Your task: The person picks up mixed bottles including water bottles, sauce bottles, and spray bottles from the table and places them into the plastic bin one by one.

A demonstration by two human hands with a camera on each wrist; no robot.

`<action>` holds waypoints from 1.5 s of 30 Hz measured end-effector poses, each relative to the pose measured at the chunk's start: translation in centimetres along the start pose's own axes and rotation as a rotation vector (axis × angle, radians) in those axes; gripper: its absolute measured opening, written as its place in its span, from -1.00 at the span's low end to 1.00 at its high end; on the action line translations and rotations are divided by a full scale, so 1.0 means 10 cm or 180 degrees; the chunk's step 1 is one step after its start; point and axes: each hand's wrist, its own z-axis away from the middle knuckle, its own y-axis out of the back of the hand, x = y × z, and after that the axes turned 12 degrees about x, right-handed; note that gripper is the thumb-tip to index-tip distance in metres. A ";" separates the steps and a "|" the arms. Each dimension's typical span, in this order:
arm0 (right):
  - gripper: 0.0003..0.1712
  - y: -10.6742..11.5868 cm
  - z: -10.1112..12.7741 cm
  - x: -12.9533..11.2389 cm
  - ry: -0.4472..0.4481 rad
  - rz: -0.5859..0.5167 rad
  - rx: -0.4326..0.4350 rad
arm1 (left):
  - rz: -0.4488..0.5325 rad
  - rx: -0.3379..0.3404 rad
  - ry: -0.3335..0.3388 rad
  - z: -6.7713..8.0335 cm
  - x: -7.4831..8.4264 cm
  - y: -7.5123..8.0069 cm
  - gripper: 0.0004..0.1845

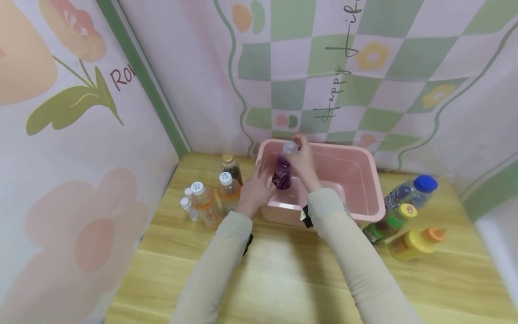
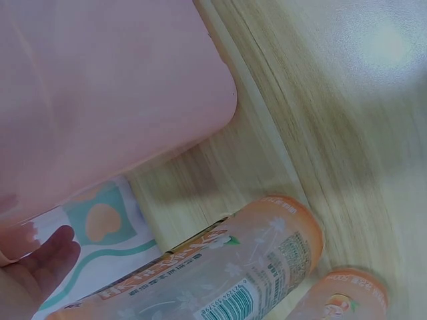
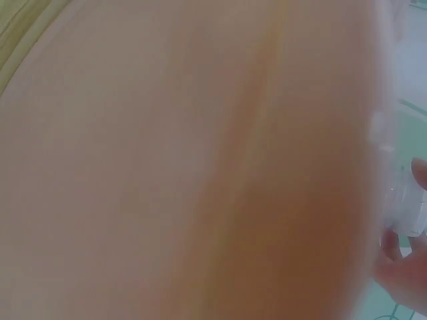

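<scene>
A small bottle of purple drink (image 1: pixel 282 173) with a pale cap (image 1: pixel 289 147) is held upright over the near left part of a pink tub (image 1: pixel 374 189). My left hand (image 1: pixel 256 189) grips the bottle's lower body. My right hand (image 1: pixel 304 164) is curled round the neck and cap. In the left wrist view only a fingertip (image 2: pixel 53 250) shows, beside the pink tub (image 2: pixel 113 93) and orange bottles (image 2: pixel 220 273). The right wrist view is a pink blur with fingers (image 3: pixel 407 267) on the clear cap (image 3: pixel 407 207).
Several small bottles (image 1: pixel 210 198) stand left of the tub on the wooden table (image 1: pixel 283 279). To the right lie a blue-capped bottle (image 1: pixel 410 191), a green one (image 1: pixel 388 222) and a yellow one (image 1: pixel 417 243). Patterned cloth walls (image 1: pixel 81 135) close in the left and back.
</scene>
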 end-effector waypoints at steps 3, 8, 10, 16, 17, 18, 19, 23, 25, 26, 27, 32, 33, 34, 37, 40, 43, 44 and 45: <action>-0.32 -0.02 0.00 0.02 0.0001 -0.0006 0.0065 | -0.0023 0.0005 -0.0011 -0.01 0.00 -0.02 -0.28; -0.28 -0.03 0.01 0.01 0.0020 -0.0034 0.0110 | -0.0046 0.0029 0.0017 -0.02 0.01 -0.02 -0.27; -0.27 -0.04 0.01 0.00 0.0034 -0.0046 0.0107 | -0.0054 0.0028 0.0035 -0.02 0.01 -0.01 -0.26; -0.27 -0.05 0.02 0.01 0.0106 -0.0014 0.0098 | -0.0076 -0.0017 0.0092 0.00 0.04 0.01 -0.25; -0.26 -0.06 0.02 0.02 0.0097 -0.0024 0.0095 | -0.0077 -0.0018 0.0096 0.00 0.04 0.01 -0.25; -0.26 -0.06 0.02 0.02 0.0081 -0.0042 0.0092 | -0.0076 -0.0016 0.0098 0.00 0.03 0.01 -0.25; -0.25 -0.06 0.02 0.03 0.0059 -0.0066 0.0081 | -0.0070 -0.0006 0.0094 0.00 0.03 0.01 -0.25; -0.23 -0.07 0.01 0.03 0.0024 -0.0099 0.0031 | -0.0075 0.0041 0.0085 0.00 0.02 0.00 -0.26; -0.22 -0.08 0.01 0.03 0.0031 -0.0115 0.0004 | -0.0076 0.0068 0.0084 0.00 0.02 -0.01 -0.27; -0.22 -0.09 0.00 0.03 0.0037 -0.0122 -0.0003 | -0.0072 0.0080 0.0083 0.00 0.01 -0.01 -0.27; -0.22 -0.09 0.00 0.03 0.0044 -0.0128 -0.0006 | -0.0067 0.0089 0.0084 -0.01 0.01 -0.01 -0.27; -0.22 -0.09 0.00 0.03 0.0054 -0.0162 -0.0010 | -0.0028 0.0117 0.0087 -0.01 0.02 -0.02 -0.29; -0.22 -0.09 0.00 0.03 0.0052 -0.0168 -0.0010 | -0.0024 0.0122 0.0093 -0.01 0.02 -0.02 -0.29; -0.22 -0.09 0.00 0.03 0.0045 -0.0178 -0.0012 | -0.0015 0.0124 0.0100 -0.01 0.02 -0.02 -0.29; -0.22 -0.09 0.00 0.04 0.0027 -0.0176 -0.0018 | 0.0012 0.0142 0.0125 0.00 0.02 -0.02 -0.30; -0.22 -0.09 0.00 0.04 -0.0001 -0.0156 -0.0039 | 0.0038 0.0152 0.0149 0.00 0.02 -0.02 -0.31; -0.22 -0.08 0.00 0.04 -0.0011 -0.0139 -0.0069 | 0.0029 0.0142 0.0153 -0.01 0.02 -0.03 -0.30; -0.23 -0.08 -0.01 0.04 -0.0006 -0.0143 -0.0081 | 0.0022 0.0137 0.0148 -0.01 0.02 -0.03 -0.30; -0.23 -0.08 -0.01 0.04 -0.0002 -0.0141 -0.0090 | 0.0016 0.0133 0.0141 -0.01 0.02 -0.03 -0.30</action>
